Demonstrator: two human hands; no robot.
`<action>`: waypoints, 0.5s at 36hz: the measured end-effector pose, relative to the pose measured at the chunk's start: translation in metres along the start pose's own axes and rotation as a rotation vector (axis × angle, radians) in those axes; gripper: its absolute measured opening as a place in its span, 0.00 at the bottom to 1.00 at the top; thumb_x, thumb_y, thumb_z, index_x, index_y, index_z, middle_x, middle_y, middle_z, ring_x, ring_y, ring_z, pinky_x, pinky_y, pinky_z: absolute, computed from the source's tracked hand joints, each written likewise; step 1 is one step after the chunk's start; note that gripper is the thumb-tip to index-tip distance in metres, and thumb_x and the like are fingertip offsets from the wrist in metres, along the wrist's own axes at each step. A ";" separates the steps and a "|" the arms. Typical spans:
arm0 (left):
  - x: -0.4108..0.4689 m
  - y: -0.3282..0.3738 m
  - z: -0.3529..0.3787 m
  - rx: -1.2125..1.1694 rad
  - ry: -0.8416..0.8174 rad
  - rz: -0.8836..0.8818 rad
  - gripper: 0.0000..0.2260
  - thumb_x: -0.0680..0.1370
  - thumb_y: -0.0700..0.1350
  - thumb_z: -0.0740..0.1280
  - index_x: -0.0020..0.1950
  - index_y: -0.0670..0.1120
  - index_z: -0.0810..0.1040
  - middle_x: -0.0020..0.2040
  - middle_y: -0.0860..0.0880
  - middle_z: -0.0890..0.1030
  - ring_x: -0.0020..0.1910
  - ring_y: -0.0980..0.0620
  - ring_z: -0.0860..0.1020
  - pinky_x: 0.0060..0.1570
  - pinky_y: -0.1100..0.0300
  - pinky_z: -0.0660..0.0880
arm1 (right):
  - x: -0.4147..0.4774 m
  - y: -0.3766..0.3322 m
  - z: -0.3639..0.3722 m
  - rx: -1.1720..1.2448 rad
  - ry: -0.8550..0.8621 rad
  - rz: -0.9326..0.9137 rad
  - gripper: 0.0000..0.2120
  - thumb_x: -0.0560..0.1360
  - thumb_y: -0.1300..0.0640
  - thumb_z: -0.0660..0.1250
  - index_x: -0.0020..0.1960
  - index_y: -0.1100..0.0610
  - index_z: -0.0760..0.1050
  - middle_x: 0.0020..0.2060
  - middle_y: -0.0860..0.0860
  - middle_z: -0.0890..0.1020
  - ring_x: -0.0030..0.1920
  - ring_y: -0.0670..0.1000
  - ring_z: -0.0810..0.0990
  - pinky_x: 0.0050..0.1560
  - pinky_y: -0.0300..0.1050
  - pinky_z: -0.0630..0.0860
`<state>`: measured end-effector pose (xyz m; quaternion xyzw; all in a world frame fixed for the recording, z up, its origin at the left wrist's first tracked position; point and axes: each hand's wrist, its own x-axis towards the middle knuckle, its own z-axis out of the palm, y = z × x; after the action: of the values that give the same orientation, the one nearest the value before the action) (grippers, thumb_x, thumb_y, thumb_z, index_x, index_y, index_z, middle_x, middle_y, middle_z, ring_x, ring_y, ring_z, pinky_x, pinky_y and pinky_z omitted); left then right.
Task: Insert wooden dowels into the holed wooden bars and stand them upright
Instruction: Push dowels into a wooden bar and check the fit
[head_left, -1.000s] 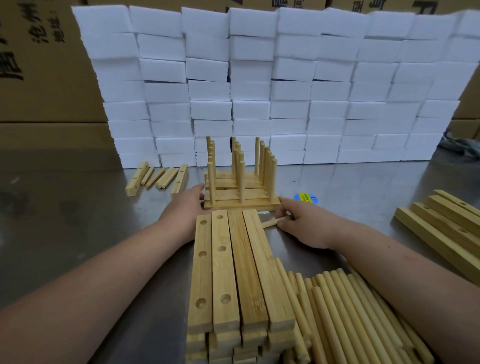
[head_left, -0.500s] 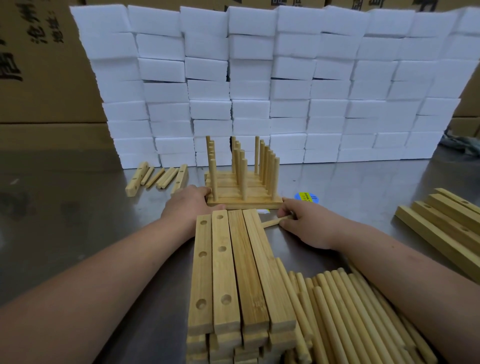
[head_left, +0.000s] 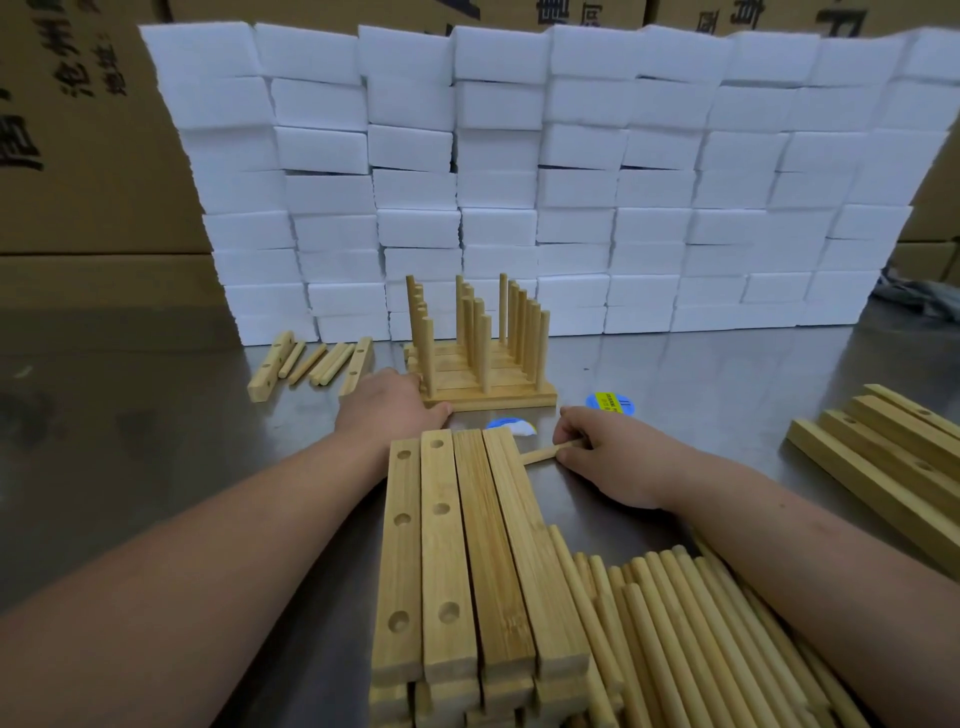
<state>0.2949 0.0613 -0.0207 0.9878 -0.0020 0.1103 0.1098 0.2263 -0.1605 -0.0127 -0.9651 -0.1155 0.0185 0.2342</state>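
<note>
Mid-tabletop (head_left: 130, 415), a row of finished bars (head_left: 488, 400) stands with dowels upright. The left hand (head_left: 387, 410) rests against its corner, grip hidden. The right hand's (head_left: 608, 457) grip pinches one dowel (head_left: 540, 455) lying flat. Stacked empty bars (head_left: 457, 545) and loose dowels (head_left: 701, 639) await.

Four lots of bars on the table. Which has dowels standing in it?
The centre-back set, by the left hand: upright dowels fill it. Near stack, right pile and far-left bars have none standing.
</note>
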 end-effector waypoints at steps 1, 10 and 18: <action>0.001 0.001 0.001 0.009 0.006 -0.005 0.23 0.74 0.61 0.61 0.60 0.46 0.75 0.47 0.47 0.74 0.52 0.47 0.74 0.46 0.54 0.73 | 0.000 0.000 0.000 0.001 -0.002 0.001 0.03 0.78 0.52 0.59 0.45 0.48 0.68 0.39 0.45 0.73 0.41 0.47 0.71 0.35 0.33 0.64; 0.000 0.003 0.002 -0.043 0.080 -0.013 0.16 0.77 0.55 0.59 0.56 0.47 0.76 0.43 0.48 0.76 0.44 0.48 0.74 0.37 0.58 0.68 | -0.001 -0.001 -0.001 0.007 -0.003 0.012 0.09 0.78 0.53 0.59 0.38 0.48 0.65 0.37 0.46 0.73 0.40 0.48 0.71 0.35 0.36 0.64; -0.026 -0.008 -0.019 -0.618 0.226 -0.129 0.10 0.78 0.47 0.59 0.52 0.50 0.80 0.44 0.53 0.80 0.42 0.52 0.77 0.36 0.60 0.67 | -0.001 -0.006 -0.004 0.064 0.134 0.015 0.08 0.77 0.54 0.60 0.39 0.49 0.68 0.42 0.48 0.77 0.44 0.52 0.76 0.42 0.43 0.70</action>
<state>0.2655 0.0723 -0.0099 0.8873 0.0393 0.2064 0.4105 0.2242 -0.1576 -0.0063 -0.9570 -0.0916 -0.0405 0.2722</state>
